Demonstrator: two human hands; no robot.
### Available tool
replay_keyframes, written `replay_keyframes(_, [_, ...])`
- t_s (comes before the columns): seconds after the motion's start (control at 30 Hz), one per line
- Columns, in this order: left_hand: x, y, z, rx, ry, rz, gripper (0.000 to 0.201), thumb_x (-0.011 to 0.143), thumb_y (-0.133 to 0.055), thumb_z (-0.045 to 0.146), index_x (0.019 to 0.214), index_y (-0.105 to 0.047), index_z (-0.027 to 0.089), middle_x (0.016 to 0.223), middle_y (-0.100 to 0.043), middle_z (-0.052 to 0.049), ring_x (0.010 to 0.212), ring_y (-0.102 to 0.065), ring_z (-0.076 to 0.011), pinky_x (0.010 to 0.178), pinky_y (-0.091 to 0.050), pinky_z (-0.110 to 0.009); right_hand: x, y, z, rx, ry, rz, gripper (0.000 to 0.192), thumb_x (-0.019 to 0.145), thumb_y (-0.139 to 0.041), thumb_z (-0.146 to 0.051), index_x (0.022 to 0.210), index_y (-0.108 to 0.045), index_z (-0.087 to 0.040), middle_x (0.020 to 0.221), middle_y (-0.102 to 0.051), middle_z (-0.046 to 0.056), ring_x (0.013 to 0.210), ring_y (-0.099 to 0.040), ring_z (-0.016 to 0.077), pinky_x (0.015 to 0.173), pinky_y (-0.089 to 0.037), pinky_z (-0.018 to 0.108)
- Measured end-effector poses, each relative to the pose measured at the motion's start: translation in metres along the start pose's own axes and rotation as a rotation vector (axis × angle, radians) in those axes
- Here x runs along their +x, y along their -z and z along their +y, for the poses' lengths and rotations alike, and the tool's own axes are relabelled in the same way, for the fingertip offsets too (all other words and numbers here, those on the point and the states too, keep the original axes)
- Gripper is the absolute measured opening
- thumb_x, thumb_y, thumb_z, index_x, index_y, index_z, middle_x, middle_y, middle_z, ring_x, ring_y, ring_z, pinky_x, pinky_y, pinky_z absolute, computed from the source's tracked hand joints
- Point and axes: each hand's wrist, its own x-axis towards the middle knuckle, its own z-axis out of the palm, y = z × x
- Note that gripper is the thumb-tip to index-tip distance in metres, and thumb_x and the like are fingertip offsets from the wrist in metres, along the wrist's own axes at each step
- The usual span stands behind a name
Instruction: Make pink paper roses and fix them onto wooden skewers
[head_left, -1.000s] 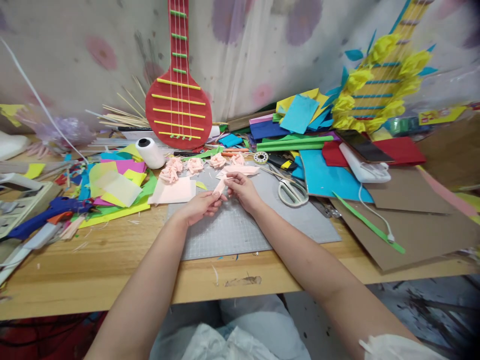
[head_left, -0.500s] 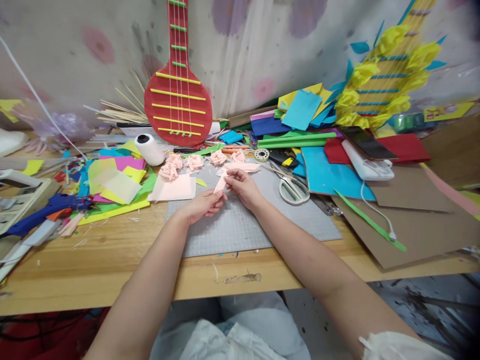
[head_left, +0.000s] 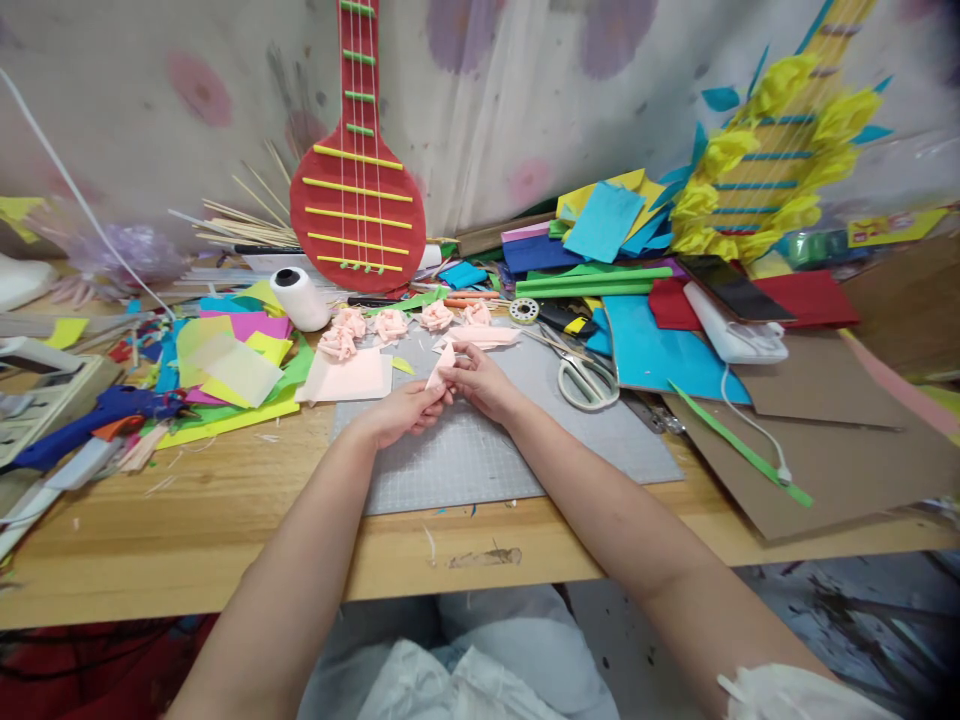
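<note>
My left hand (head_left: 411, 410) pinches the lower end of a small folded strip of pale pink paper (head_left: 441, 370) above the grey cutting mat (head_left: 510, 450). From the other side my right hand (head_left: 481, 380) has its fingers closed on the same paper, close against the left fingertips. Several pink paper roses (head_left: 390, 325) stand in a row just beyond the hands. A flat stack of pink paper (head_left: 349, 375) lies to the left, and more folded pink paper (head_left: 491, 340) lies behind my right hand.
Scissors (head_left: 589, 380) lie to the right of the mat, near brown cardboard (head_left: 817, 450). A blue glue gun (head_left: 105, 420) rests at the left. A white thread spool (head_left: 300, 298) and a red paper lute (head_left: 358, 215) stand behind; coloured paper (head_left: 232, 360) is piled at left.
My right hand has come slightly down and left, closer to my left fingers. The pink strip now looks folded to a point between them.
</note>
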Motion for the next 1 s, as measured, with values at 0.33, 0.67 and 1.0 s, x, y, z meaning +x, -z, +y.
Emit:
replay_keyframes(0.33, [0.0018, 0.0031, 0.0014, -0.183, -0.03, 0.037, 0.05, 0.079, -0.038, 0.056, 0.086, -0.055, 0.01, 0.059, -0.047, 0.0, 0.048, -0.047, -0.009, 0.05, -0.051, -0.032, 0.0023, 0.0017, -0.0029, -0.146, 0.083, 0.058, 0.039, 0.051, -0.073, -0.03, 0.078, -0.047, -0.018, 0.062, -0.056, -0.006, 0.052, -0.05, 0.0055, 0.052, -0.039, 0.019])
replay_keyframes(0.67, [0.0015, 0.0049, 0.0015, -0.233, -0.005, 0.03, 0.034, 0.082, -0.041, 0.045, 0.079, -0.051, 0.013, 0.053, -0.03, 0.006, 0.035, -0.022, -0.0013, 0.03, -0.018, -0.011, 0.0008, 0.0008, -0.0028, -0.102, 0.109, 0.005, 0.033, 0.055, -0.071, -0.035, 0.073, -0.049, -0.018, 0.064, -0.053, -0.006, 0.056, -0.049, 0.0059, 0.057, -0.041, 0.021])
replay_keyframes(1.0, [0.0018, 0.0025, 0.0009, -0.169, -0.077, 0.039, 0.036, 0.08, -0.047, 0.043, 0.09, -0.055, 0.01, 0.068, -0.054, -0.004, 0.056, -0.053, -0.0108, 0.054, -0.05, -0.028, 0.0004, 0.005, -0.0049, -0.11, 0.08, 0.003, 0.029, 0.059, -0.069, -0.037, 0.07, -0.053, -0.016, 0.06, -0.053, -0.005, 0.052, -0.048, 0.0053, 0.055, -0.039, 0.021])
